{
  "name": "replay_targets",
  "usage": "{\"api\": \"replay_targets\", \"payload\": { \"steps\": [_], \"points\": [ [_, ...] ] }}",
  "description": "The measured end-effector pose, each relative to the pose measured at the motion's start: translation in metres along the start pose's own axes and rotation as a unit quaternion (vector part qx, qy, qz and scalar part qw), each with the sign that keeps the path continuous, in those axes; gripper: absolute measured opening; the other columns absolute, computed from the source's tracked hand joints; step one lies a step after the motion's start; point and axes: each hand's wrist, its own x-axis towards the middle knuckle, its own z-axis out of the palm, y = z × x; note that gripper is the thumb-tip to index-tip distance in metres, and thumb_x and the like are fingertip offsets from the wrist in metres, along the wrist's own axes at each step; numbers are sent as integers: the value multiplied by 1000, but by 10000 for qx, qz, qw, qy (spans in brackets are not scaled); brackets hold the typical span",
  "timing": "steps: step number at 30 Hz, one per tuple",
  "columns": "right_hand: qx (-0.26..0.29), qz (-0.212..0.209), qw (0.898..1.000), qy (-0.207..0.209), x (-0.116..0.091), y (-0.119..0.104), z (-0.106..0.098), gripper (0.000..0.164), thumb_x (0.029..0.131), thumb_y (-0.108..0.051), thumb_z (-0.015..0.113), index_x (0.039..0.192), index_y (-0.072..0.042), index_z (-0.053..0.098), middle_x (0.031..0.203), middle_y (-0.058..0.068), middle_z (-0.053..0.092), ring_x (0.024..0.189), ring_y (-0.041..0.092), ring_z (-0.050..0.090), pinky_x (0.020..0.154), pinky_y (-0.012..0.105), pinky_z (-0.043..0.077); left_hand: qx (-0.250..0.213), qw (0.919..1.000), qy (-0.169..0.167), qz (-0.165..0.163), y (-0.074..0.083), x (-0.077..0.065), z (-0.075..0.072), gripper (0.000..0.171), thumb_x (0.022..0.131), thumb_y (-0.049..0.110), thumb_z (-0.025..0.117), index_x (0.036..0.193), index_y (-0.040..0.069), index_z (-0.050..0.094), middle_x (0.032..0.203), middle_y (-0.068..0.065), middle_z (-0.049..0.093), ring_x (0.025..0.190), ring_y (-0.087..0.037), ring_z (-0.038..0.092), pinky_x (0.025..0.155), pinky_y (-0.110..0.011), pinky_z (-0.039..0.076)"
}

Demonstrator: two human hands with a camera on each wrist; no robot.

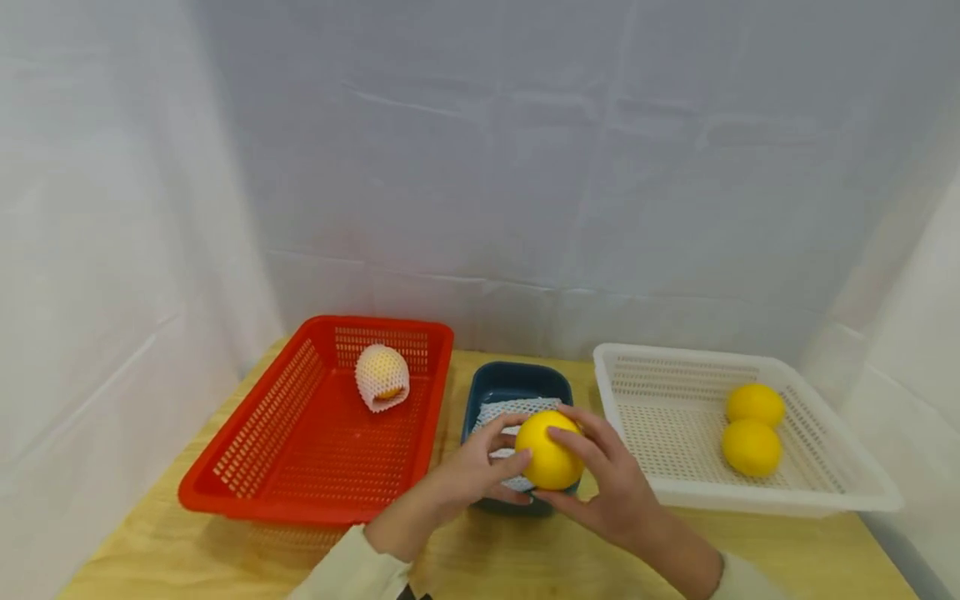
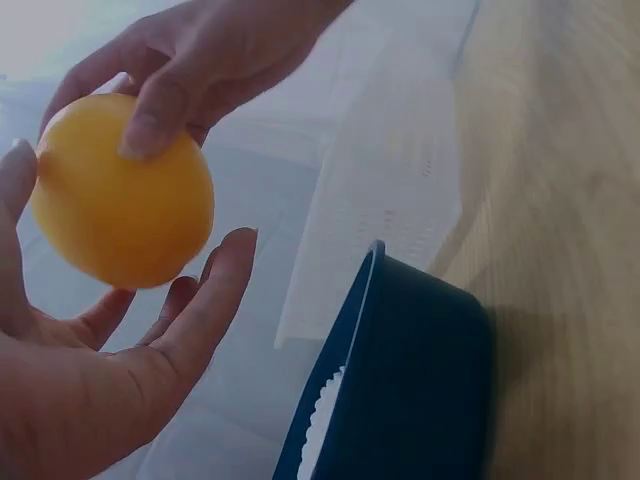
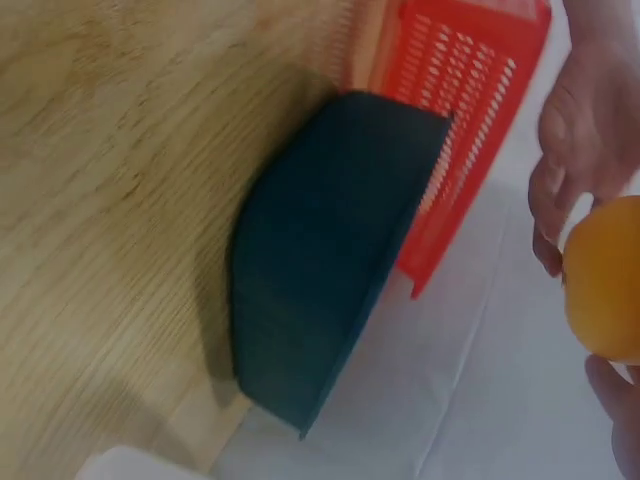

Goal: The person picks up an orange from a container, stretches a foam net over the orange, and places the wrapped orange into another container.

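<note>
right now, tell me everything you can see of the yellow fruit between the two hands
The yellow fruit is whole, bare, round and smooth-looking, with no cut visible. It is held in the air, higher than the dark blue tub. The right hand grips it; the left hand is close beside it, its thumb apparently touching.

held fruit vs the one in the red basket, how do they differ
The held fruit is bare; the basket fruit wears a pale net. The held fruit is between the left hand and right hand; the basket fruit lies in the red basket. Both look rounded and yellowish.
</note>
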Motion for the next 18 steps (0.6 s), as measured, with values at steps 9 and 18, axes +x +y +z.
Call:
{"api": "replay_targets", "payload": {
  "steps": [9, 18],
  "points": [
    [-127, -849, 9957, 348, 5, -6, 25, 48, 88, -36, 70, 116, 1, 58, 121, 30, 52, 108, 36, 55, 104, 30, 42, -98, 9999, 124, -48, 3, -18, -8, 65, 93, 28, 65, 144, 8, 32, 139, -21, 42, 107, -25, 59, 92, -39, 52],
    [3694, 3902, 8420, -491, 11, -24, 10, 57, 95, -22, 59, 140, 0, 30, 139, 25, 38, 116, 28, 52, 93, 38, 51, 1776, 9782, 483, 960, -4, -29, -14, 72, 83, 27, 78, 142, 15, 39, 139, -11, 43, 115, -27, 54, 92, -34, 52]
  ]
}}
